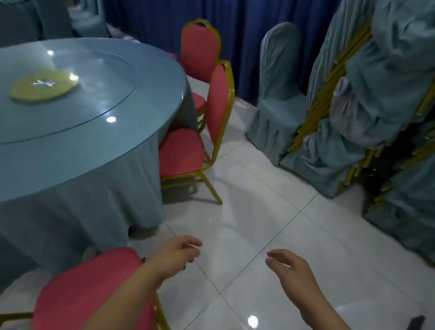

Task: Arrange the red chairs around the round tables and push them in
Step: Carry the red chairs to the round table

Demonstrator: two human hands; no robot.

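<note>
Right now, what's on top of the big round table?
A clear glass turntable lies on the round table, with a yellow-green disc at its middle. The blue tablecloth hides the legs.

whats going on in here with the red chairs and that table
A person is setting red chairs around the round table. Right now the left hand and right hand are both open over the tiled floor, holding nothing. The far red chair and the side red chair stand at the table's edge, and the side one's seat is mostly not tucked under. The near red chair sits below the left forearm. Stacked covered chairs wait on the right.
</note>
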